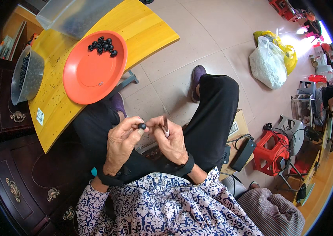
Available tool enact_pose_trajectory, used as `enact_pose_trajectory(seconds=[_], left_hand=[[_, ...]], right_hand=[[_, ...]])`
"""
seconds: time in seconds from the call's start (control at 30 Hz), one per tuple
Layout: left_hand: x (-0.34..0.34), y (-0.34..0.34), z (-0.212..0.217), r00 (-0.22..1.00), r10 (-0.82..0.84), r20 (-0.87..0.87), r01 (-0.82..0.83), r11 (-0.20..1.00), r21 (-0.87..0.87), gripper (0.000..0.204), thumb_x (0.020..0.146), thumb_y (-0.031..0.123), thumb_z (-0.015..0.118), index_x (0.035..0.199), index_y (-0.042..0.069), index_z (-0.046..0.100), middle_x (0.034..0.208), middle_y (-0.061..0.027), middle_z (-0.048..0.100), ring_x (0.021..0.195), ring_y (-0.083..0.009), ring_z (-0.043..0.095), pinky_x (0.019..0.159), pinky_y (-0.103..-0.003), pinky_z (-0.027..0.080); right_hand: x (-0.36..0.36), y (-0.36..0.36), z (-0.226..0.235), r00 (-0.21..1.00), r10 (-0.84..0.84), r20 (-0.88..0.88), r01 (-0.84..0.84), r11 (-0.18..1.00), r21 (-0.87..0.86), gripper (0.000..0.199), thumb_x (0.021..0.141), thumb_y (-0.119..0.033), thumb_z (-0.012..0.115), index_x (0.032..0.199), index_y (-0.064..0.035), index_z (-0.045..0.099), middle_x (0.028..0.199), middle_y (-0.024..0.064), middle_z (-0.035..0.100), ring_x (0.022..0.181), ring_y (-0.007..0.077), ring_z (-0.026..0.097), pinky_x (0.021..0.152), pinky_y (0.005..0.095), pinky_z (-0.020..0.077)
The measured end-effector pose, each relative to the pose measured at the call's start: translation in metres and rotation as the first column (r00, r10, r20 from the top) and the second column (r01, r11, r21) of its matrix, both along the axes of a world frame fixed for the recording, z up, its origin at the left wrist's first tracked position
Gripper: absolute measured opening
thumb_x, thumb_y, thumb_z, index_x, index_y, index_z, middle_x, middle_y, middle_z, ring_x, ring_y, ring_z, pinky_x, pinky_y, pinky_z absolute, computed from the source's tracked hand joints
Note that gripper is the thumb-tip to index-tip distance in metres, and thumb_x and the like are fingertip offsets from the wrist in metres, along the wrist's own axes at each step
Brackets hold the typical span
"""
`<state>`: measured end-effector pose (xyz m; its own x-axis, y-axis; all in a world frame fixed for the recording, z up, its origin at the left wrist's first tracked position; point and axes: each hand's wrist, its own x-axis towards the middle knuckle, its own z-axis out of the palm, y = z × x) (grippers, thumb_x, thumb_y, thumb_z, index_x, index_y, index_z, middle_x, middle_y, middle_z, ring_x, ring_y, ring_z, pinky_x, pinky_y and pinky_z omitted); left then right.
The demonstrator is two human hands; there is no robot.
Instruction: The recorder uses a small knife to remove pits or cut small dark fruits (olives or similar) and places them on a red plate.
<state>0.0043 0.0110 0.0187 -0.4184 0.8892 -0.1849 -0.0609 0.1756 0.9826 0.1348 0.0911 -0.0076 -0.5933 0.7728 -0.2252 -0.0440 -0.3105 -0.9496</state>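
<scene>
— What have you got in your left hand (pixel 121 143)?

— You pinch a small black bead (pixel 142 126) between thumb and forefinger, held up over your lap; the other fingers curl loosely under it.

— And your right hand (pixel 172 141)?

— It is clenched around a thin tool (pixel 166 126) with a dark upper part and a pale tip; the tool stands nearly upright just beside the bead, the two hands touching at the fingertips; whether the tip meets the bead I cannot tell.

— Where do the other beads lie?

— A small heap of them (pixel 103 45) sits near the far rim of the orange plate (pixel 91 76); the plate rests on the yellow table (pixel 146 31) to your left, well apart from your hands; a grey bowl (pixel 36 69) holding more dark beads stands at the table's left edge, just beside the plate; a clear plastic tub (pixel 76 13) lies beyond both.

— What else is about you?

— Dark wooden drawers (pixel 20 177) with brass handles are at your left; your legs in black trousers stretch out over the tiled floor (pixel 213 43); a white sack (pixel 267 65) with a yellow bag behind it lies far off on the right; a red stool (pixel 270 151) and a cardboard box (pixel 239 126) stand near your right knee.
</scene>
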Motion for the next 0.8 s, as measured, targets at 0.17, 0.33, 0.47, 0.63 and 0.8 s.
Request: enact_pose_trajectory(seconds=[0.17, 0.33, 0.47, 0.63, 0.8], left_hand=[[-0.001, 0.001, 0.006, 0.999, -0.029, -0.044, 0.030, 1.000, 0.002, 0.023, 0.081, -0.004, 0.056, 0.104, -0.002, 0.060, 0.082, -0.0019, 0.061, 0.069, -0.0026, 0.051, 0.060, -0.017, 0.042], [0.002, 0.002, 0.010, 0.998, -0.059, -0.032, 0.060, 0.998, 0.026, 0.022, 0.081, -0.004, 0.055, 0.102, -0.002, 0.060, 0.080, -0.0003, 0.060, 0.069, -0.0022, 0.050, 0.062, -0.017, 0.043], [-0.002, 0.000, 0.005, 0.995, -0.094, 0.014, 0.094, 0.996, -0.002, 0.024, 0.081, -0.003, 0.055, 0.103, -0.001, 0.061, 0.082, 0.0021, 0.058, 0.071, -0.0015, 0.050, 0.063, -0.016, 0.042], [-0.003, -0.001, 0.004, 0.993, -0.113, 0.031, 0.114, 0.993, -0.009, 0.023, 0.082, -0.001, 0.058, 0.104, 0.000, 0.061, 0.087, 0.0023, 0.059, 0.073, -0.0010, 0.050, 0.064, -0.016, 0.041], [-0.005, -0.003, -0.003, 0.988, -0.123, 0.098, 0.121, 0.992, 0.023, 0.023, 0.083, 0.000, 0.060, 0.106, 0.000, 0.061, 0.090, 0.0005, 0.060, 0.076, -0.0019, 0.051, 0.066, -0.016, 0.041]], right_hand=[[0.003, 0.006, -0.002, 0.991, 0.001, 0.132, -0.078, 0.811, 0.580, 0.010, 0.072, 0.007, 0.054, 0.077, -0.0006, 0.054, 0.069, 0.0144, 0.049, 0.061, 0.0324, 0.058, 0.055, 0.0357, 0.0445], [0.003, 0.003, -0.003, 0.983, -0.006, 0.182, -0.114, 0.759, 0.641, 0.013, 0.070, 0.006, 0.056, 0.079, -0.0022, 0.055, 0.073, 0.0136, 0.052, 0.062, 0.0340, 0.057, 0.054, 0.0392, 0.0450], [0.004, 0.002, -0.005, 0.984, -0.014, 0.179, -0.110, 0.741, 0.663, 0.015, 0.069, 0.005, 0.057, 0.081, -0.0035, 0.055, 0.074, 0.0131, 0.052, 0.062, 0.0338, 0.057, 0.055, 0.0403, 0.0455], [0.004, 0.003, -0.006, 0.982, -0.026, 0.188, -0.113, 0.717, 0.688, 0.015, 0.069, 0.005, 0.057, 0.081, -0.0036, 0.054, 0.074, 0.0129, 0.052, 0.062, 0.0341, 0.057, 0.055, 0.0408, 0.0457], [0.004, 0.003, -0.005, 0.979, -0.025, 0.200, -0.122, 0.717, 0.687, 0.015, 0.069, 0.005, 0.057, 0.081, -0.0035, 0.054, 0.075, 0.0133, 0.052, 0.062, 0.0347, 0.057, 0.055, 0.0411, 0.0461]])
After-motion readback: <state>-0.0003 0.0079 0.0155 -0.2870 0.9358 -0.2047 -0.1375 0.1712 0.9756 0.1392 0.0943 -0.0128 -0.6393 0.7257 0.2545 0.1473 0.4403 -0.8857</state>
